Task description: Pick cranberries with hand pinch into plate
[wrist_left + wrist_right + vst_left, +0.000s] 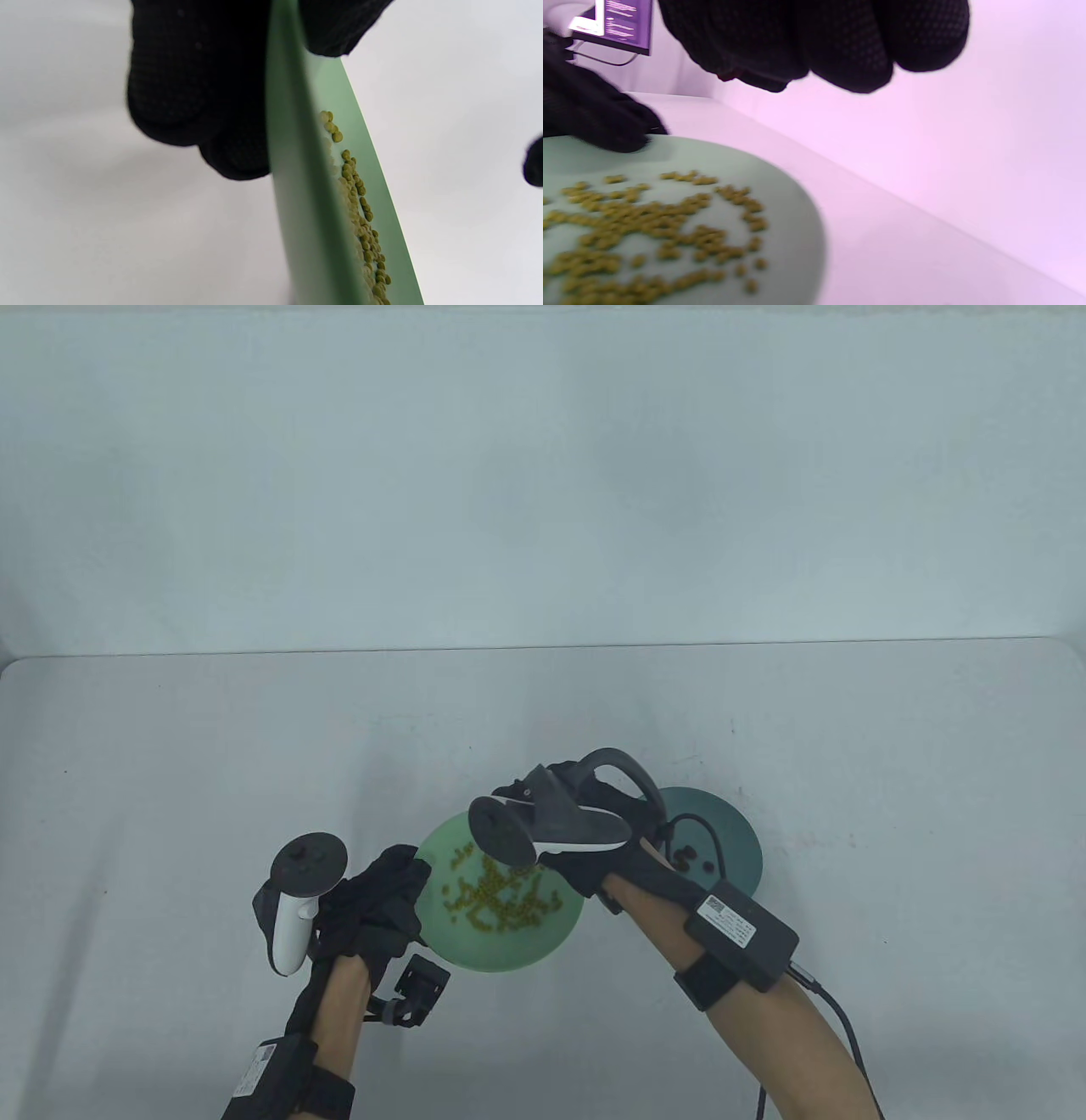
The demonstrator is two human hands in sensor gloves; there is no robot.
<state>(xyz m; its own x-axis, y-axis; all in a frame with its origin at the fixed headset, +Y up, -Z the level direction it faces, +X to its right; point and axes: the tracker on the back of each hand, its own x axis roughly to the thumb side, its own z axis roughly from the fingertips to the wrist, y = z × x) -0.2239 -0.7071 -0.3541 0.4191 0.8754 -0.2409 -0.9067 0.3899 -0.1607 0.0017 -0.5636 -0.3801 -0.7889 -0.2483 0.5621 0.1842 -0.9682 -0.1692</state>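
A light green plate (509,954) with many small yellow-green beads (496,899) sits near the table's front. My left hand (403,882) grips its left rim, fingers under and thumb over the edge, as the left wrist view (280,63) shows. A dark teal plate (730,823) to the right holds a few dark cranberries (685,858). My right hand (585,857) hovers over the green plate's right rim. In the right wrist view its fingers (806,55) are bunched, with a small dark red bit (727,77) between them, above the green plate (797,237).
The table's far edge (543,649) meets a white wall. A black cable (836,1010) runs from the box on my right wrist. My left hand (594,118) shows on the plate rim in the right wrist view.
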